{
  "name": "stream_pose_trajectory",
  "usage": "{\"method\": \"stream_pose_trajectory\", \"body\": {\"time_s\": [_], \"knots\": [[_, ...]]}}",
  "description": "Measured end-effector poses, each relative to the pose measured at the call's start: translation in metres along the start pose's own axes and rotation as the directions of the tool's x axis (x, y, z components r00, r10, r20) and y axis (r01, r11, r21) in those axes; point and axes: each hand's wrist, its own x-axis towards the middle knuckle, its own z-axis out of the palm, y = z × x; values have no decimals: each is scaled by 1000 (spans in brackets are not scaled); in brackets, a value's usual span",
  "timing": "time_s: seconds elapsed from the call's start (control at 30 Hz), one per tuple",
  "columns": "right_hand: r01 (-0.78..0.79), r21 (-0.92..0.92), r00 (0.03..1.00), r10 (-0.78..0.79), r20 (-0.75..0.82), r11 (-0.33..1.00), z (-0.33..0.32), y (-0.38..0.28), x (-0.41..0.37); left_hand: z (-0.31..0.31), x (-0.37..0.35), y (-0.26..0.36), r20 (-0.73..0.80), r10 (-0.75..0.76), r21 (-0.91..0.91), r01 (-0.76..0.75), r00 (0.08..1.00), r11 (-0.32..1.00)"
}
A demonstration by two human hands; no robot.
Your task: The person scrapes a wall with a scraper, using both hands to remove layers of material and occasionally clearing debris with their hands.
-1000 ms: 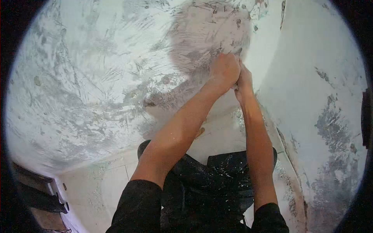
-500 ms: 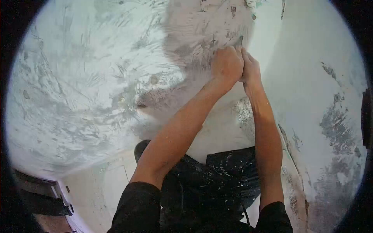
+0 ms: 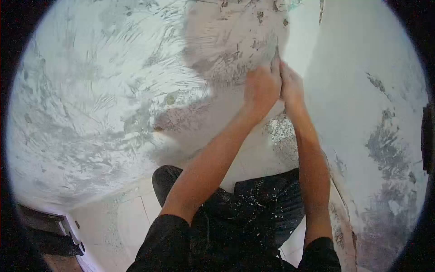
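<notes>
Both my hands are together at the wall [image 3: 149,59], near the corner where it meets a smoother wall. My left hand [image 3: 263,88] is closed around a scraper [image 3: 276,52], whose thin grey blade points up along the wall. Pressed against it from the right, my right hand [image 3: 292,86] is closed on the same scraper. The handle is hidden inside the hands. The wall surface is whitish with grey streaks, scratches and small dark pits.
White crumbs [image 3: 282,129] lie on the floor below my hands. The right wall [image 3: 344,109] carries grey worn patches. A dark object with a pale frame [image 3: 68,231] is at the lower left. My dark trousers [image 3: 267,199] are flecked with white.
Both hands have moved slightly down with the scraper, and its blade now looks narrower and more upright. The view has shifted a little.
</notes>
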Motion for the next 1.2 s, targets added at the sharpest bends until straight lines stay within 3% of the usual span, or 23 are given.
{"method": "stream_pose_trajectory", "body": {"time_s": [0.03,0.1,0.13,0.2,0.23,0.3,0.43,0.5,0.57,0.63,0.67,0.77,0.83,0.93,1.07,1.13,1.2], "knots": [[4,5,1000,-4,-2,1000,1,1,-8,1,-10,-5,-2,5,4,-5,1000,1000],[-238,-144,969,245,35,961,4,6,-40,5,-37,-19,-60,41,-98,-47,997,994],[-244,-140,968,251,32,960,8,11,-52,10,-48,-29,-53,41,-95,-46,998,994],[-76,-207,996,65,-59,975,17,20,-70,17,-64,-45,-104,63,-130,-77,993,988],[-82,-203,995,70,-64,976,20,25,-70,18,-66,-50,-97,65,-127,-77,993,989],[-106,-119,994,107,-4,987,28,33,-71,17,-69,-58,14,-155,-312,152,988,938],[-200,-72,974,206,97,977,43,50,-74,12,-71,-72,49,-301,-218,304,952,927],[-267,-21,956,267,123,963,48,46,-75,12,-72,-79,-37,-134,-138,128,990,982],[-326,25,937,320,138,945,55,47,-74,8,-70,-81,-3,-168,-111,167,986,980],[-221,201,974,225,2,954,63,52,-70,5,-62,-73,36,-190,-86,192,981,978],[-223,204,974,228,-4,953,63,50,-66,3,-54,-68,24,-190,-79,191,982,978],[-195,193,980,197,11,962,54,28,-47,-2,-37,-53,7,-164,-87,164,986,983],[-299,207,954,294,55,932,48,17,-42,-6,-30,-45,3,-147,-100,147,989,984],[-333,306,943,318,97,892,46,15,-40,-12,-24,-35,53,-158,-81,162,986,983],[-294,275,955,289,60,915,43,14,-41,-12,-25,-31,38,-169,-91,172,985,981],[-344,121,938,335,85,931,42,19,-37,-12,-25,-32,28,-172,-93,173,985,980],[-283,161,959,275,70,946,44,23,-34,-9,-25,-33,-9,-124,-59,123,992,991]]}}
